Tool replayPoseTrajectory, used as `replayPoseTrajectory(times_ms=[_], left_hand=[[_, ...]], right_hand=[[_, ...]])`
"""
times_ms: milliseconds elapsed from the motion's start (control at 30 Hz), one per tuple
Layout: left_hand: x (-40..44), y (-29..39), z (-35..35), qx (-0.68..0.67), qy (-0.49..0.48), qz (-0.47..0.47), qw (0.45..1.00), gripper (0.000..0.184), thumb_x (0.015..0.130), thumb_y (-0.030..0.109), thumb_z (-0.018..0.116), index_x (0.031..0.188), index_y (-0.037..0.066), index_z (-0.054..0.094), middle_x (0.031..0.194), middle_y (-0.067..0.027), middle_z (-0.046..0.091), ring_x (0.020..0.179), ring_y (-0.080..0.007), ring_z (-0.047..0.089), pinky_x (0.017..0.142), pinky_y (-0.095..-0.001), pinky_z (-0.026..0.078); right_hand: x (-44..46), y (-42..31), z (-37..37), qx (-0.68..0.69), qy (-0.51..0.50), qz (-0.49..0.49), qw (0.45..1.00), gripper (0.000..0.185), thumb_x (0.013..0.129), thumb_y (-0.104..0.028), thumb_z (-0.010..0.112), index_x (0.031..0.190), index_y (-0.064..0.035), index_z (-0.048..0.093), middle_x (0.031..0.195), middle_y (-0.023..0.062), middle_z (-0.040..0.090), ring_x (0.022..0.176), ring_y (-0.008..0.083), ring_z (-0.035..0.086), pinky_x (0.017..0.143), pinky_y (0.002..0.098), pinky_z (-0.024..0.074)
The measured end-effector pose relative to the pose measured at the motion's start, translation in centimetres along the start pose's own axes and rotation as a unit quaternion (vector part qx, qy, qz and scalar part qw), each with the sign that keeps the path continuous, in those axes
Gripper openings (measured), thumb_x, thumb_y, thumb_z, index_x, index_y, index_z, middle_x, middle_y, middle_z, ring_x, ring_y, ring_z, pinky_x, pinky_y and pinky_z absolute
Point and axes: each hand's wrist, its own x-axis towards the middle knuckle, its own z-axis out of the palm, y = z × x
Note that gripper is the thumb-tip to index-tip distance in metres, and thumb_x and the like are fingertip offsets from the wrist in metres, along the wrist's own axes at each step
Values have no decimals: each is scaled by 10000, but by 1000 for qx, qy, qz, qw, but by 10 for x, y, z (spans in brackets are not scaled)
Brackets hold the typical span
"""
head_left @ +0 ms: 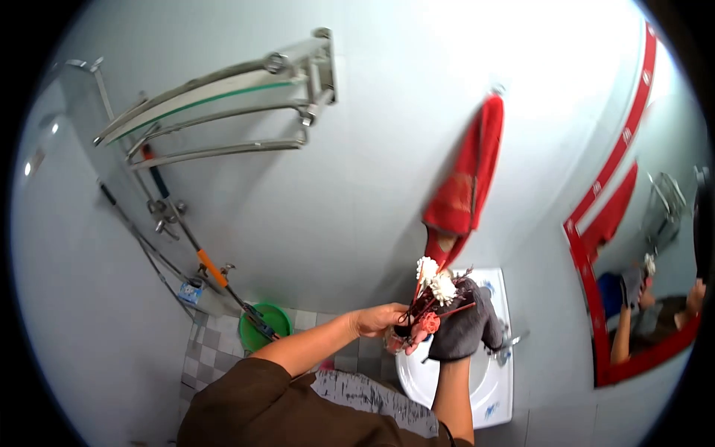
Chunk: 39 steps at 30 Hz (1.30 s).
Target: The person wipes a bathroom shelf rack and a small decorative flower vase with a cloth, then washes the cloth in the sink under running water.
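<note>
My left hand (pixel 378 320) is closed around a small clear glass vase (pixel 395 343), held over the left edge of the washbasin. Dried-looking white flowers (pixel 443 287), a coral-red flower (pixel 429 322) and thin dark red sticks rise from the vase. My right hand is covered by a dark grey cleaning mitt (pixel 456 335), close against the right side of the flowers. The mitt hides the fingers, so their pose does not show. Beneath both hands lies the white washbasin (pixel 424 384), with a metal tap (pixel 514 340) on its right side.
A red towel (pixel 465 186) hangs on the wall beyond the basin. At the right is a red-framed mirror (pixel 588 294). A metal and glass rack (pixel 223 112) juts from the wall at upper left. Long-handled poles (pixel 212 268) lean near a green bucket (pixel 267 322) on the tiled floor.
</note>
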Motion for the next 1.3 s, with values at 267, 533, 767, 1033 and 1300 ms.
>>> replayPoseTrajectory(times_ms=[267, 533, 767, 1033, 1300], left_hand=[[-64, 30, 9, 87, 102, 143, 981, 465, 831, 523, 556, 942, 72, 527, 966, -114, 561, 817, -248, 595, 643, -313, 473], [-132, 32, 14, 45, 187, 272, 943, 385, 837, 463, 584, 897, 84, 551, 955, -101, 564, 850, -257, 607, 692, -332, 486], [-185, 68, 10, 112, 221, 303, 920, 383, 814, 460, 601, 856, 84, 545, 901, -111, 575, 846, -298, 603, 727, -392, 494], [-287, 135, -6, 92, 252, 400, 876, 314, 862, 371, 539, 892, 58, 551, 916, -125, 570, 837, -292, 605, 744, -407, 489], [-348, 184, -13, 132, 260, 429, 855, 350, 865, 416, 540, 859, 66, 544, 863, -114, 574, 794, -275, 609, 718, -387, 493]], right_hand=[[36, -35, 59, -580, -104, -149, 794, 290, 799, -169, 578, 1041, -20, 518, 951, 89, 552, 868, 205, 527, 805, 299, 434], [66, -33, 121, -519, -147, -228, 810, 267, 789, -174, 585, 1012, -30, 546, 921, 102, 562, 848, 228, 536, 770, 305, 444], [68, -30, 149, -454, -76, -267, 847, 251, 785, -148, 580, 1001, -22, 555, 918, 114, 576, 854, 243, 550, 770, 325, 451], [60, -135, 229, -400, 19, -462, 792, 235, 779, -118, 573, 989, -13, 565, 914, 128, 593, 861, 260, 566, 771, 347, 459], [70, -232, 350, -693, -47, -469, 545, 220, 774, -88, 567, 977, -4, 576, 911, 142, 610, 868, 278, 582, 771, 370, 467]])
